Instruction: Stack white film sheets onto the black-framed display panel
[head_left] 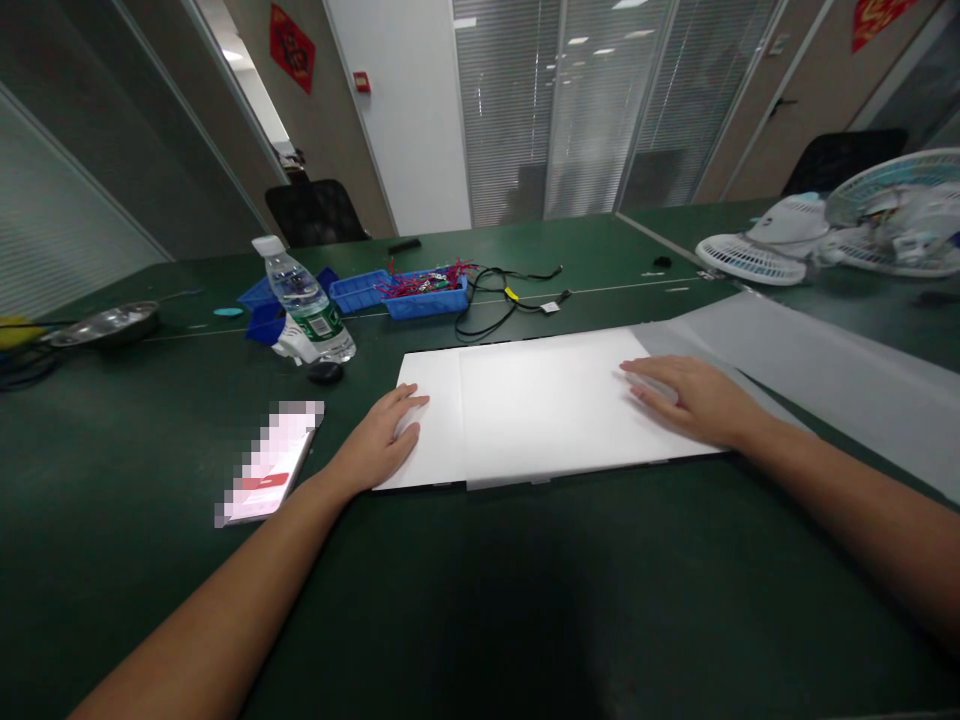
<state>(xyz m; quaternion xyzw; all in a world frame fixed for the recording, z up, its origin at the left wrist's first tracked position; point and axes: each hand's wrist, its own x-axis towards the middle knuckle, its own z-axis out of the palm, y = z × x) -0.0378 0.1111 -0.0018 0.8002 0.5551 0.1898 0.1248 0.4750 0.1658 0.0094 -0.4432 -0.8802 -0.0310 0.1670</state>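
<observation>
A wide white sheet (551,410) lies flat on the green table, with a vertical edge or fold left of its middle and a thin dark rim showing beneath its front edge. On its left end rests my left hand (382,440), fingers apart, gripping nothing. My right hand (686,400) lies on the right end, fingers stretched out, palm down. Under and beyond the right hand, a translucent greyish sheet (840,385) spreads off to the right. What lies beneath the white sheet is hidden.
Left of the sheet are a phone (274,465), a black mouse (325,372) and a tilted water bottle (307,305). Behind stand blue trays (427,303) with red wires and a black cable (487,325). Fan parts (787,240) lie back right; a metal pan lid (109,325), far left.
</observation>
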